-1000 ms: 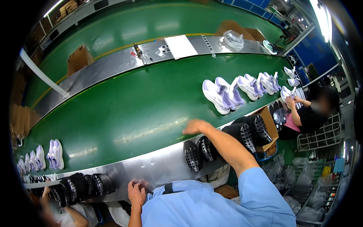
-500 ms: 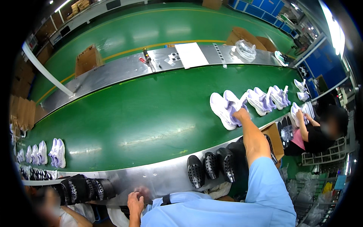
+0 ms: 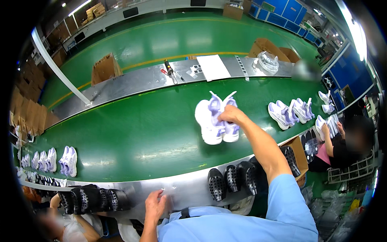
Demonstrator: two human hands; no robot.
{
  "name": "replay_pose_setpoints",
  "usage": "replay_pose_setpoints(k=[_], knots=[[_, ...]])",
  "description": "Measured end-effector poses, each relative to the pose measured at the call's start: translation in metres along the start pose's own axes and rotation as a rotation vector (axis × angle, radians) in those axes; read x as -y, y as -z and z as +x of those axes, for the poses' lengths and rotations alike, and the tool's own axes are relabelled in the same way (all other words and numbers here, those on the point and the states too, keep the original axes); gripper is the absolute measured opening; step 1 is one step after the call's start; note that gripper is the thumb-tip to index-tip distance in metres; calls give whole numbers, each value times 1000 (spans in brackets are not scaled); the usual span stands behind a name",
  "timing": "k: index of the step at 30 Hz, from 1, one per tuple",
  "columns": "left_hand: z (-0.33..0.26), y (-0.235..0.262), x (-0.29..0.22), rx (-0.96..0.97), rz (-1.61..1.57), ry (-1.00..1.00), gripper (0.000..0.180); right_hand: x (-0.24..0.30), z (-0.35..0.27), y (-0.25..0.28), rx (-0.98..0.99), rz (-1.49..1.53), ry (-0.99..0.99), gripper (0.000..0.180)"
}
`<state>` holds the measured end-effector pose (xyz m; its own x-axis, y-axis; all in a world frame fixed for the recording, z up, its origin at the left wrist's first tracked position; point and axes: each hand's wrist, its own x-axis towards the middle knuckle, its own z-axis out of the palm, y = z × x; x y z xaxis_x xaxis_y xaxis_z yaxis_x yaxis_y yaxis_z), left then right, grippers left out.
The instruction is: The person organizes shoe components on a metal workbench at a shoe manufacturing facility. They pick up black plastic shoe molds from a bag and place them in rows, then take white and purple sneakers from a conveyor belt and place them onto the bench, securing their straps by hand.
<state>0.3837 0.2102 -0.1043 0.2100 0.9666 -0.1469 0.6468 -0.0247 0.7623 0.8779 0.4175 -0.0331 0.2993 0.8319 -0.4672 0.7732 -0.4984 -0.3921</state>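
My right hand (image 3: 230, 115) is closed on a pair of white and lavender sneakers (image 3: 209, 126), gripping them at the collars. The pair hangs tilted above the middle of the green conveyor belt (image 3: 133, 137), its straps and tongues sticking up. At the near metal edge (image 3: 183, 187), my left hand (image 3: 155, 205) hovers or rests with fingers apart and nothing in them; whether it touches the metal I cannot tell. To its right lie several black shoe-shaped forms (image 3: 232, 178) dotted with holes.
More sneakers stand on the belt at right (image 3: 280, 114) and far left (image 3: 68, 161). Black forms (image 3: 90, 199) line the near left edge. A co-worker (image 3: 338, 137) handles shoes at right; another person (image 3: 80, 228) sits lower left. The far ledge holds a screwdriver (image 3: 168, 67) and white sheet (image 3: 213, 67).
My right hand has lifted the sneaker pair and carried it left, away from the other pairs. My left hand has shifted slightly right, its fingers reaching farther forward. The whole view has shifted slightly.
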Motion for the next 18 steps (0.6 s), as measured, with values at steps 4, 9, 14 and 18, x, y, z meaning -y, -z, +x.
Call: replay_pose_setpoints(k=[4, 9, 14, 18], knots=[[39, 8, -31, 99, -122, -62, 48, 68, -60, -42, 48, -111, 115, 42], [77, 32, -37, 82, -449, -48, 94, 117, -149, -188, -36, -170, 231, 32], [85, 58, 5, 250, -462, 47, 81, 134, -219, -303, -73, -52, 273, 20], [73, 66, 24, 314, 49, -62, 66, 124, -256, -316, -106, 140, 383, 39]])
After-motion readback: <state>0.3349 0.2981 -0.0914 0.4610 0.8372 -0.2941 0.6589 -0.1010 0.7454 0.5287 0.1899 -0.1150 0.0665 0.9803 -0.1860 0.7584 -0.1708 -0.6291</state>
